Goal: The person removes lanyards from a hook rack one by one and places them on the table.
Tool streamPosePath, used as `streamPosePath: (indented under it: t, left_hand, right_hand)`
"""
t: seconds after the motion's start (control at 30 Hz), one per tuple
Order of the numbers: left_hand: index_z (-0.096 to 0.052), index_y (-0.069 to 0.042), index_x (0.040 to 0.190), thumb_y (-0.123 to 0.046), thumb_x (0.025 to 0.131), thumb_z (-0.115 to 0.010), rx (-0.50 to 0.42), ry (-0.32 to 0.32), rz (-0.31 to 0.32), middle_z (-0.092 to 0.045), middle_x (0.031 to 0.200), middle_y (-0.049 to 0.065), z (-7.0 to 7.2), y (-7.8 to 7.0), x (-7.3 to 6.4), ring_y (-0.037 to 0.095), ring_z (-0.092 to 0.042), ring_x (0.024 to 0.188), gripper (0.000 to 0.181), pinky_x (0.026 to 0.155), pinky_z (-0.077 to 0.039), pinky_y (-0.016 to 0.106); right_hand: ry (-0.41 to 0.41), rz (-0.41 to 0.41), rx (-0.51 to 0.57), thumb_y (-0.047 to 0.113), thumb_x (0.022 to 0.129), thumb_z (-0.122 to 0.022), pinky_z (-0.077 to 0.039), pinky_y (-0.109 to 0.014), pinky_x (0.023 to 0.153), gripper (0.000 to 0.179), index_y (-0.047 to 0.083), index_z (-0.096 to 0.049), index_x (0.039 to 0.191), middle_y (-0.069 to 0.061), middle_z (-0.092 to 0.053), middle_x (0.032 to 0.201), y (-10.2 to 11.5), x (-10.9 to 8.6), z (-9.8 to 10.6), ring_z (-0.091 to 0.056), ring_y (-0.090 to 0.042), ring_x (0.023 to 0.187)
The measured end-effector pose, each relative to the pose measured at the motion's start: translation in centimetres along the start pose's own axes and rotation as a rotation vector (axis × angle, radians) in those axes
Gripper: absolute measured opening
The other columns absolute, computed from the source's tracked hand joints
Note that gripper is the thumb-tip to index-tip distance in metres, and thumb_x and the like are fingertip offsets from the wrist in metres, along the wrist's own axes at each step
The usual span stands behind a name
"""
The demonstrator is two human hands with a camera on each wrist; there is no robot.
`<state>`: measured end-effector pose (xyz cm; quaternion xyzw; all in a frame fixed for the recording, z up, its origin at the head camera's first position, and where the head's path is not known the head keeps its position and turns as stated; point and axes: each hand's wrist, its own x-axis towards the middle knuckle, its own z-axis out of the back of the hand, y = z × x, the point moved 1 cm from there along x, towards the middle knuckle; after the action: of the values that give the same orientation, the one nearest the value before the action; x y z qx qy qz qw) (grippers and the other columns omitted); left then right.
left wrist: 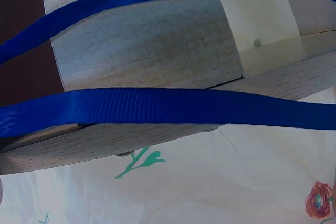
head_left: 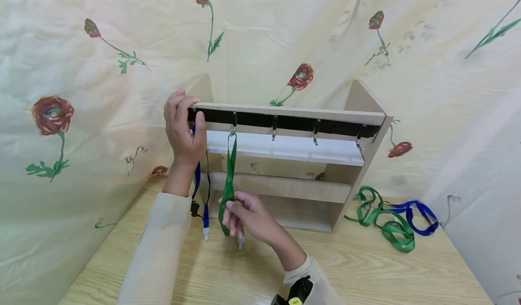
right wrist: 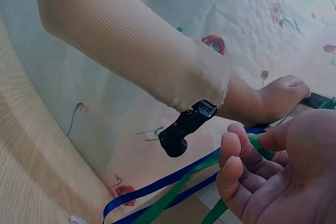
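My left hand (head_left: 183,133) grips the upper left corner of a wooden rack (head_left: 281,185), fingers over the top board and thumb on the black hook strip (head_left: 254,118). A green lanyard (head_left: 230,173) hangs by its upper end from the second hook from the left. Lower down, my right hand (head_left: 252,214) pinches that lanyard's strap; in the right wrist view the green strap (right wrist: 181,187) passes between thumb and fingers. Beside it at the far left hangs a blue lanyard (head_left: 197,180), its two straps (left wrist: 157,106) crossing the left wrist view. Its top is hidden behind my left hand.
Several metal hooks (head_left: 274,127) run along the strip to the right. On the wooden table (head_left: 228,282), right of the rack, lie a coiled green lanyard (head_left: 396,237) and a blue one (head_left: 429,219). Flowered cloth (head_left: 252,38) stands behind.
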<state>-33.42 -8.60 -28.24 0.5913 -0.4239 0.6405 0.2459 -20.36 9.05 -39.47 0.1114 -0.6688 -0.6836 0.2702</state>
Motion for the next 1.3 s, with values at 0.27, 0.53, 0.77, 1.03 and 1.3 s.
streamPosePath:
  t: [0.27, 0.53, 0.77, 1.03, 1.3]
  left_hand:
    - [-0.068, 0.0, 0.114, -0.029, 0.096, -0.048, -0.004, -0.001, -0.003, -0.06, 0.121, 0.02, 0.0, -0.1, 0.0, 0.033, -0.053, 0.138, 0.039, 0.124, -0.037, 0.047]
    - [-0.068, 0.0, 0.113, -0.029, 0.095, -0.048, -0.004, -0.009, -0.005, -0.06, 0.12, 0.02, 0.0, -0.1, 0.0, 0.033, -0.053, 0.137, 0.039, 0.123, -0.038, 0.047]
    - [-0.067, -0.001, 0.114, -0.029, 0.096, -0.048, 0.005, 0.002, -0.003, -0.06, 0.121, 0.02, 0.0, 0.0, 0.0, 0.033, -0.053, 0.138, 0.039, 0.124, -0.038, 0.047]
    - [-0.067, 0.0, 0.114, -0.029, 0.096, -0.048, 0.013, 0.005, 0.004, -0.06, 0.121, 0.02, 0.2, 0.0, -0.2, 0.033, -0.053, 0.138, 0.04, 0.124, -0.037, 0.047]
    - [-0.067, 0.0, 0.114, -0.03, 0.096, -0.048, 0.002, -0.001, 0.001, -0.06, 0.12, 0.02, 0.0, -0.1, 0.0, 0.033, -0.053, 0.137, 0.04, 0.123, -0.037, 0.047]
  right_hand:
    - [-0.006, 0.052, -0.057, 0.013, 0.113, -0.04, -0.052, -0.027, 0.05, 0.033, -0.008, -0.061, 0.126, -0.03, -0.065, 0.087, 1.0, -1.1, 0.1, -0.061, -0.009, 0.06]
    - [-0.063, 0.079, -0.157, 0.015, 0.112, -0.043, -0.062, -0.033, 0.066, 0.03, -0.003, -0.065, 0.122, -0.024, -0.071, 0.094, 2.9, -2.3, 0.2, -0.068, -0.032, 0.077]
    - [-0.104, 0.192, -0.197, 0.011, 0.112, -0.044, -0.064, -0.043, 0.085, 0.027, -0.002, -0.066, 0.12, -0.022, -0.075, 0.102, 4.5, -3.3, 0.4, -0.076, -0.027, 0.096]
    - [-0.166, 0.301, -0.2, 0.003, 0.109, -0.044, -0.064, -0.04, 0.09, 0.025, -0.006, -0.066, 0.115, -0.022, -0.076, 0.1, 5.7, -4.4, 0.8, -0.076, -0.013, 0.1]
    - [-0.26, 0.514, -0.167, -0.005, 0.107, -0.042, -0.063, -0.033, 0.089, 0.024, -0.011, -0.065, 0.111, -0.02, -0.073, 0.087, 6.6, -5.2, 1.6, -0.078, -0.013, 0.098]
